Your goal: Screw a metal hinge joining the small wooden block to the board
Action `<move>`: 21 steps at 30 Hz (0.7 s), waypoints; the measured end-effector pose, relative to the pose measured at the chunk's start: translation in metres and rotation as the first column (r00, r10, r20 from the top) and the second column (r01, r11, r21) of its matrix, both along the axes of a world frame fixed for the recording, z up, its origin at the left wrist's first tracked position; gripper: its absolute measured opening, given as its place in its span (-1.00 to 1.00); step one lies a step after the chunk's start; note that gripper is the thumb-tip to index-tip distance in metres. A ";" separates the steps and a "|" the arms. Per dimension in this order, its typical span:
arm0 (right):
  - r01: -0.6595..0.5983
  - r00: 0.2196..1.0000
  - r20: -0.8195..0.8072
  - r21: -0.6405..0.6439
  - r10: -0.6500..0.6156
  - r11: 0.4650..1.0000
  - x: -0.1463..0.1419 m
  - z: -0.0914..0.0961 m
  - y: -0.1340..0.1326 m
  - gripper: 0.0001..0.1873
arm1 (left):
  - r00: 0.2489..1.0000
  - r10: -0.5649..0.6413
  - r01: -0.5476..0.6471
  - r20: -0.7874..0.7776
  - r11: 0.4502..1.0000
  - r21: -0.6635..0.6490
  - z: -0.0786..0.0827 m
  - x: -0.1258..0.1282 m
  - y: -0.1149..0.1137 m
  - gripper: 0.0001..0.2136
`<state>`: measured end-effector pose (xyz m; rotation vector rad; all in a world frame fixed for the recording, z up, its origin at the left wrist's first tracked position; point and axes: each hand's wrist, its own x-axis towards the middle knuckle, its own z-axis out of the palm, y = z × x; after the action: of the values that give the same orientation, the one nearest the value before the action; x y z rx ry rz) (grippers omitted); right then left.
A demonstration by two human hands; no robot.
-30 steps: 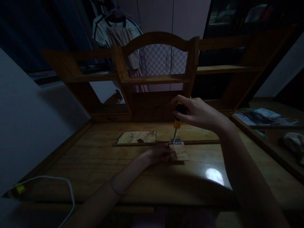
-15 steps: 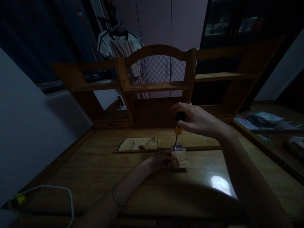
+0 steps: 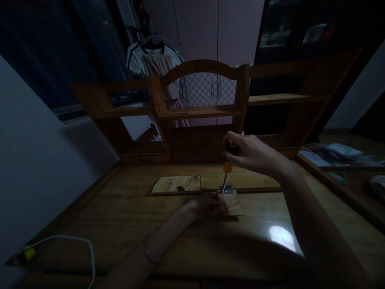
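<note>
My right hand is closed round the black and yellow handle of a screwdriver held upright. Its tip rests on a small metal hinge at the far edge of a small wooden block. My left hand lies on the desk, fingers pressed against the block's left side. A bracelet circles my left wrist. The block sits against a shallow recessed slot in the wooden desk.
A wooden hutch with shelves rises behind the desk. A white cable with a yellow tag lies at the near left. Papers lie on a side surface at right. Clothes hang on a hanger behind. The room is dim.
The view shifted slightly; my right hand has turned a little on the screwdriver handle. My left hand stays against the block.
</note>
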<state>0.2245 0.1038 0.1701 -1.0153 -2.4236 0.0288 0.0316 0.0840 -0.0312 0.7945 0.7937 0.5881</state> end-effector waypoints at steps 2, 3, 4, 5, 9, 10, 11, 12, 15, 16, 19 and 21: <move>-0.003 1.000 0.002 0.004 0.003 1.000 0.000 0.000 0.000 -0.76 | 1.000 -0.005 0.005 -0.007 1.000 0.005 0.002 0.000 0.000 -0.71; -0.002 1.000 0.002 0.006 0.002 1.000 -0.001 0.000 -0.001 -0.76 | 1.000 -0.005 0.005 -0.013 1.000 0.004 0.003 0.000 -0.001 -0.71; 0.000 1.000 0.002 0.007 0.000 1.000 -0.001 0.000 -0.001 -0.76 | 1.000 -0.005 0.005 -0.020 1.000 -0.001 0.004 0.001 -0.001 -0.71; 0.002 1.000 0.000 0.008 -0.003 1.000 -0.002 0.000 -0.001 -0.76 | 1.000 -0.003 0.002 -0.026 1.000 -0.006 0.004 0.001 0.000 -0.71; 0.001 1.000 -0.001 0.019 -0.001 1.000 -0.003 0.000 -0.003 -0.75 | 1.000 -0.006 0.006 -0.031 1.000 -0.010 0.001 0.001 0.001 -0.72; -0.001 1.000 -0.001 0.019 0.001 1.000 -0.004 0.000 -0.003 -0.75 | 1.000 -0.010 0.010 -0.024 1.000 -0.004 0.000 0.001 0.001 -0.72; -0.002 1.000 0.001 0.018 0.002 1.000 -0.004 -0.001 -0.003 -0.75 | 1.000 -0.012 0.012 -0.014 1.000 0.002 0.000 0.001 0.001 -0.72; -0.001 1.000 0.003 0.016 0.001 1.000 -0.004 -0.001 -0.003 -0.75 | 1.000 -0.015 0.015 -0.005 1.000 0.008 -0.001 0.001 0.001 -0.71; 0.012 1.000 0.010 0.014 -0.012 1.000 -0.003 -0.001 -0.002 -0.77 | 1.000 -0.018 0.018 0.008 1.000 0.023 -0.002 0.001 0.000 -0.71; 0.016 1.000 0.012 0.015 -0.016 1.000 -0.003 -0.002 -0.001 -0.77 | 1.000 -0.018 0.018 0.004 0.999 0.027 -0.002 0.001 0.000 -0.71; 0.027 0.999 0.022 0.023 -0.027 0.999 -0.003 -0.002 0.000 -0.76 | 1.000 -0.025 0.025 -0.010 0.999 0.034 -0.002 0.000 0.000 -0.71; 0.028 0.999 0.023 0.028 -0.029 0.999 -0.003 -0.002 -0.001 -0.76 | 1.000 -0.029 0.029 -0.013 0.999 0.033 -0.002 0.000 0.000 -0.72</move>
<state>0.2217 0.1032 0.1680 -1.0429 -2.4236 -0.0271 0.0311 0.0845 -0.0336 0.8393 0.7848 0.5720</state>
